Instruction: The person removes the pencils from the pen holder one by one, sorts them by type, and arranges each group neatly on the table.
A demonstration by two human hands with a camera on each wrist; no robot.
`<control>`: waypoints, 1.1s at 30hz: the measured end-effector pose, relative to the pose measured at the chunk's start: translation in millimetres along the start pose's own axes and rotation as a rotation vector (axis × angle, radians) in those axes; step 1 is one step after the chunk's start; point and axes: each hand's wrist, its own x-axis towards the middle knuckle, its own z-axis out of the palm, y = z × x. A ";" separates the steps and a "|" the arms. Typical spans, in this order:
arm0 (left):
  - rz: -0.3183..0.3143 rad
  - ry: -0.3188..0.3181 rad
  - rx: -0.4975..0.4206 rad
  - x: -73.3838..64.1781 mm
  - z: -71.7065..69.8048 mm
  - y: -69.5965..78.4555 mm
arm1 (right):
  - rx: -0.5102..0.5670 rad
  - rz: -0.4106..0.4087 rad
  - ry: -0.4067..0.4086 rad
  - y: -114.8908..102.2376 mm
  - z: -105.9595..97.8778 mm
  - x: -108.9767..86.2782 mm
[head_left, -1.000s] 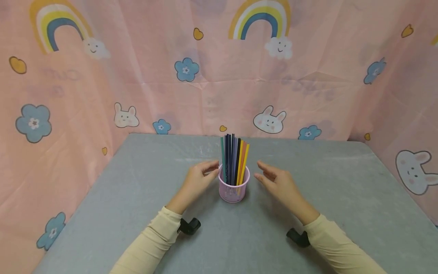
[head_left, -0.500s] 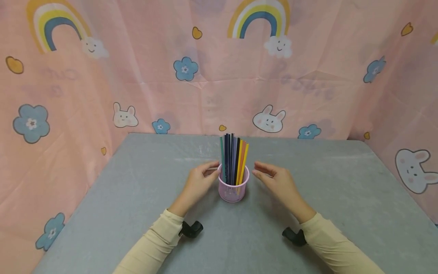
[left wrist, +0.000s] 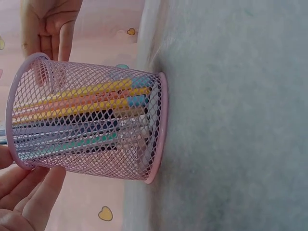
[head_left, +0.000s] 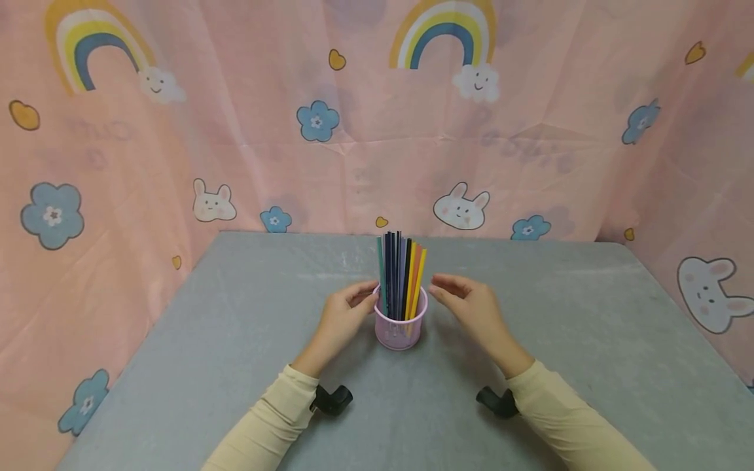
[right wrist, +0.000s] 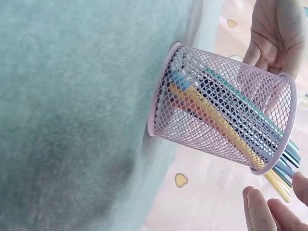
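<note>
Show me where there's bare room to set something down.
On the gray table, bare patches lie between the left hand and the left edge, between the right hand and the right edge, and behind the pink mesh cup, toward the curtain. Crowded: the cup, closely flanked by both hands.

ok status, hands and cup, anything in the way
Left hand at pink mesh cup, contact unclear; right hand just short. Cup upright on table, pens or pencils inside. Nothing seen blocking either hand.

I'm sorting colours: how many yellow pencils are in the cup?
2 in head view: a yellow pencil left of the orange pencil, a second to its right; others may be hidden.
</note>
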 end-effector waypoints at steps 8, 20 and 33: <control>-0.017 0.008 -0.016 -1.6 -1.5 -3.3 | 0.060 0.015 0.012 -7.6 3.7 3.7; -0.041 0.006 0.014 -1.0 -3.6 -3.2 | 0.226 -0.044 0.050 16.9 15.7 30.7; -0.039 -0.013 -0.007 -4.0 -1.9 8.2 | 0.215 0.035 0.030 -26.9 9.4 20.3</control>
